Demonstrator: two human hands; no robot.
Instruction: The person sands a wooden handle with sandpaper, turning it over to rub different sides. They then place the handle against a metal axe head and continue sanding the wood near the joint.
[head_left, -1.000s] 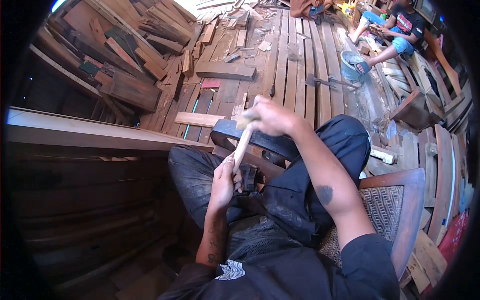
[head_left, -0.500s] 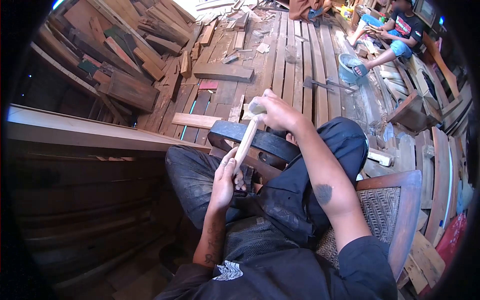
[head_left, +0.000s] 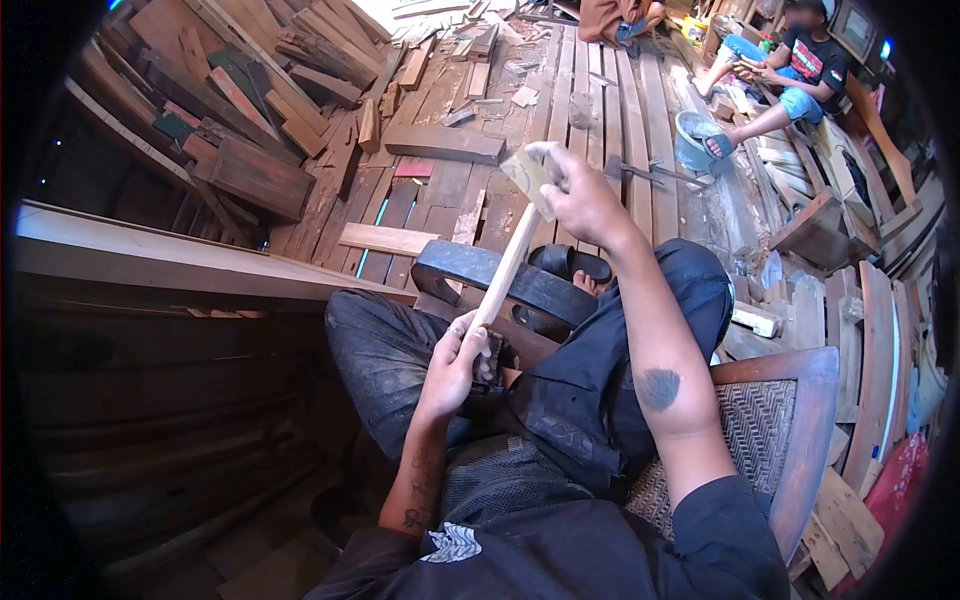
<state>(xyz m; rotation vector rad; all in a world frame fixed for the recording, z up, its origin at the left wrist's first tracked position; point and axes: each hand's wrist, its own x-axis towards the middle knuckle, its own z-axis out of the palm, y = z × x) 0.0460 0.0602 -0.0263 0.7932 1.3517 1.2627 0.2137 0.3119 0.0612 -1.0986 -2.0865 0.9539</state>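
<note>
My left hand (head_left: 454, 368) is closed around the lower end of a pale, slim wooden stick (head_left: 507, 272), which slants up and away from me. At the stick's far end, my right hand (head_left: 585, 203) grips a folded piece of yellowish sandpaper (head_left: 524, 178). The sandpaper's flat face shows, and its lower edge overlaps the stick's tip in this view. Beneath the stick, between my knees, is a dark curved piece (head_left: 478, 268) with a broad band-like edge. A black sandal (head_left: 570, 262) and part of a foot show just beyond it.
Lumber is piled at the left (head_left: 255, 180). A thick board (head_left: 445, 144) lies on the slatted floor ahead. Right of it are a hammer-like tool (head_left: 640, 172) and a grey bucket (head_left: 695, 150). A seated person (head_left: 800, 65) is at the upper right. A woven chair seat (head_left: 750, 420) is beside me.
My right hand has moved up and right with the sandpaper, from wrapping the stick's upper part to its far tip. The sandpaper now shows flatter. My left hand keeps its hold.
</note>
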